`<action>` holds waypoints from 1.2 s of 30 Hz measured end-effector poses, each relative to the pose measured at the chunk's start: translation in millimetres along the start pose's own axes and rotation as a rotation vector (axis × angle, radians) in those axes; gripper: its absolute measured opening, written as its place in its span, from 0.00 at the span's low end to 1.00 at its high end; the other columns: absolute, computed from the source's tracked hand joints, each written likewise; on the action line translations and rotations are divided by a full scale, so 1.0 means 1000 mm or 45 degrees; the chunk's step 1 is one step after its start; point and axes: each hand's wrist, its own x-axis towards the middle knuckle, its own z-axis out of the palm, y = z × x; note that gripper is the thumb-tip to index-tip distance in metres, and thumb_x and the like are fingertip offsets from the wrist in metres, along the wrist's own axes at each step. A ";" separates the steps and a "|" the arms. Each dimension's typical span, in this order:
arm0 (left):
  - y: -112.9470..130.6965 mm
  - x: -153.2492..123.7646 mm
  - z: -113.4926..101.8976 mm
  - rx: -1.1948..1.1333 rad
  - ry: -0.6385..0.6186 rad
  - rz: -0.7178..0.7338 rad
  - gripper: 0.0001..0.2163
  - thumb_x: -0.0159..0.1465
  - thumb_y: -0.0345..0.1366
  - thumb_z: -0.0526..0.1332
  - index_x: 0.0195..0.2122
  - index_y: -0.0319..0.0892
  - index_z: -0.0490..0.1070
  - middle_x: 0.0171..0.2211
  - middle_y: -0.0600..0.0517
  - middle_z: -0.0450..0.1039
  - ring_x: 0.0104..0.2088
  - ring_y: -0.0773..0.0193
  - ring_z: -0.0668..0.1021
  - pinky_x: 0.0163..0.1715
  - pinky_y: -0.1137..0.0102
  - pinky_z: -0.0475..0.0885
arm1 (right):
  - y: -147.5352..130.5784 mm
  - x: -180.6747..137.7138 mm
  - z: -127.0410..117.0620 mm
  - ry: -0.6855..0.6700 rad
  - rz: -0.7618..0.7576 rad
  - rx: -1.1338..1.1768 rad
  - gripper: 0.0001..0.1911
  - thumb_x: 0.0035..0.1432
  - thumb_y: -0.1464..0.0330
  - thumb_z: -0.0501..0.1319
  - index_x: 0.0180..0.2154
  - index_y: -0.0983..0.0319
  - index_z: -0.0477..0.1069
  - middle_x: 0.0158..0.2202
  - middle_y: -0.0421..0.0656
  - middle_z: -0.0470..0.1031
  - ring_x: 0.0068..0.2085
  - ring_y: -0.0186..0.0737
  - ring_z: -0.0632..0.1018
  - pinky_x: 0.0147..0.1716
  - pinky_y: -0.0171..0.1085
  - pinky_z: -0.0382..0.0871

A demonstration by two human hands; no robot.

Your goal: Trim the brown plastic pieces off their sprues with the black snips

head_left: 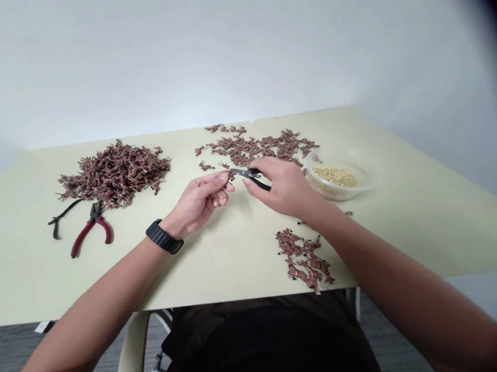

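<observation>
Over the middle of the table, my left hand (203, 200) pinches a small brown animal-shaped figurine (230, 175) between thumb and fingertips. My right hand (283, 183) is closed around black-handled pliers (259, 183), whose narrow metal jaws point left and meet the figurine. Whether the jaws grip it is too small to tell. Behind both hands lies a loose spread of similar brown figurines (265, 145). A smaller cluster of figurines (306, 259) rests near the front edge, beside my right forearm.
A large heap of brown figurines (117, 173) occupies the table's left. In front of it lie red-handled pliers (94, 229) and a black-handled tool (66, 218). At the right stands a clear plastic bowl (361, 188) with small gold-coloured pieces (336, 176) inside. A wall rises behind the table.
</observation>
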 end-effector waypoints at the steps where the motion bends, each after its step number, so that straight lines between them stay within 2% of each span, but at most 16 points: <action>1: -0.001 0.000 0.002 0.023 0.009 0.026 0.11 0.64 0.40 0.74 0.40 0.38 0.81 0.35 0.49 0.81 0.22 0.77 0.72 0.22 0.79 0.68 | -0.004 0.000 0.003 0.010 0.034 0.031 0.16 0.71 0.55 0.56 0.46 0.59 0.75 0.43 0.48 0.78 0.42 0.47 0.76 0.43 0.42 0.65; 4: -0.004 -0.002 0.007 0.133 0.048 0.138 0.14 0.63 0.43 0.74 0.43 0.37 0.82 0.38 0.46 0.82 0.21 0.76 0.72 0.21 0.77 0.68 | -0.014 -0.002 0.012 0.009 0.186 0.187 0.16 0.70 0.54 0.56 0.42 0.58 0.74 0.34 0.42 0.76 0.34 0.41 0.72 0.35 0.39 0.62; 7: -0.007 -0.003 0.011 0.205 0.110 0.231 0.17 0.62 0.44 0.75 0.46 0.37 0.83 0.39 0.46 0.82 0.21 0.76 0.72 0.20 0.76 0.67 | -0.019 -0.003 0.020 -0.013 0.310 0.370 0.17 0.71 0.53 0.57 0.41 0.58 0.76 0.28 0.38 0.72 0.28 0.37 0.68 0.31 0.38 0.59; 9: -0.008 -0.004 0.012 0.236 0.149 0.272 0.18 0.62 0.44 0.75 0.48 0.38 0.83 0.38 0.46 0.82 0.21 0.75 0.72 0.20 0.75 0.67 | -0.021 -0.003 0.024 -0.022 0.336 0.473 0.17 0.71 0.53 0.57 0.41 0.57 0.77 0.30 0.38 0.74 0.29 0.37 0.68 0.32 0.38 0.60; 14: -0.008 -0.004 0.013 0.322 0.197 0.364 0.21 0.62 0.43 0.75 0.53 0.38 0.82 0.35 0.48 0.81 0.20 0.73 0.72 0.20 0.73 0.67 | -0.022 -0.001 0.030 -0.017 0.359 0.590 0.20 0.71 0.51 0.56 0.41 0.59 0.77 0.39 0.41 0.79 0.38 0.40 0.74 0.40 0.39 0.65; 18: -0.010 -0.001 0.008 0.336 0.170 0.287 0.22 0.63 0.46 0.73 0.52 0.36 0.80 0.39 0.44 0.82 0.23 0.72 0.74 0.23 0.72 0.69 | -0.014 0.002 0.029 -0.068 0.386 0.630 0.22 0.72 0.50 0.53 0.41 0.58 0.75 0.39 0.42 0.78 0.40 0.42 0.75 0.42 0.40 0.66; 20: -0.007 0.004 0.000 0.425 0.190 0.237 0.24 0.65 0.48 0.71 0.55 0.36 0.76 0.40 0.42 0.82 0.25 0.69 0.76 0.26 0.71 0.71 | -0.004 0.002 0.025 -0.075 0.421 0.507 0.21 0.72 0.49 0.52 0.41 0.58 0.73 0.38 0.42 0.77 0.38 0.44 0.75 0.40 0.41 0.67; 23: 0.011 0.013 -0.030 0.866 0.394 0.296 0.24 0.69 0.48 0.67 0.60 0.39 0.70 0.37 0.43 0.83 0.25 0.65 0.77 0.27 0.68 0.71 | 0.017 0.002 0.022 -0.086 0.431 0.075 0.19 0.68 0.51 0.58 0.47 0.59 0.72 0.44 0.48 0.78 0.43 0.50 0.77 0.43 0.44 0.67; 26: 0.046 0.013 -0.078 1.594 0.690 0.515 0.13 0.71 0.40 0.64 0.51 0.38 0.74 0.38 0.41 0.82 0.31 0.61 0.77 0.32 0.66 0.70 | 0.037 0.000 0.027 -0.217 0.432 -0.248 0.22 0.67 0.52 0.58 0.52 0.62 0.70 0.50 0.57 0.77 0.48 0.58 0.77 0.46 0.48 0.68; 27: 0.059 0.010 -0.097 1.767 0.803 0.538 0.12 0.72 0.39 0.62 0.50 0.37 0.75 0.37 0.41 0.81 0.30 0.61 0.76 0.33 0.66 0.69 | 0.042 -0.001 0.030 -0.245 0.410 -0.305 0.23 0.68 0.52 0.57 0.51 0.63 0.70 0.51 0.58 0.76 0.50 0.60 0.76 0.47 0.49 0.68; 29: 0.083 0.002 -0.135 1.931 1.063 0.553 0.12 0.73 0.40 0.60 0.48 0.36 0.76 0.35 0.44 0.80 0.30 0.61 0.73 0.34 0.65 0.67 | 0.049 -0.003 0.037 -0.277 0.364 -0.376 0.22 0.69 0.52 0.55 0.50 0.64 0.70 0.51 0.60 0.75 0.53 0.62 0.75 0.50 0.50 0.68; 31: 0.098 -0.007 -0.169 1.969 1.218 0.601 0.14 0.75 0.42 0.59 0.49 0.37 0.77 0.35 0.48 0.79 0.32 0.62 0.72 0.37 0.66 0.67 | 0.052 -0.005 0.042 -0.301 0.346 -0.424 0.22 0.69 0.53 0.54 0.49 0.64 0.70 0.52 0.60 0.74 0.54 0.62 0.73 0.51 0.51 0.68; 33: 0.103 -0.013 -0.195 1.939 1.222 0.648 0.13 0.74 0.42 0.62 0.48 0.36 0.79 0.36 0.51 0.78 0.36 0.63 0.70 0.43 0.65 0.66 | 0.053 -0.006 0.046 -0.319 0.341 -0.463 0.22 0.69 0.53 0.54 0.49 0.64 0.69 0.52 0.60 0.73 0.54 0.62 0.71 0.52 0.52 0.67; 36: 0.101 -0.016 -0.215 1.831 1.005 0.646 0.15 0.74 0.41 0.62 0.49 0.33 0.79 0.39 0.50 0.77 0.42 0.62 0.68 0.54 0.60 0.63 | 0.051 -0.007 0.050 -0.304 0.337 -0.507 0.23 0.68 0.53 0.54 0.52 0.65 0.68 0.54 0.61 0.72 0.55 0.63 0.69 0.52 0.53 0.67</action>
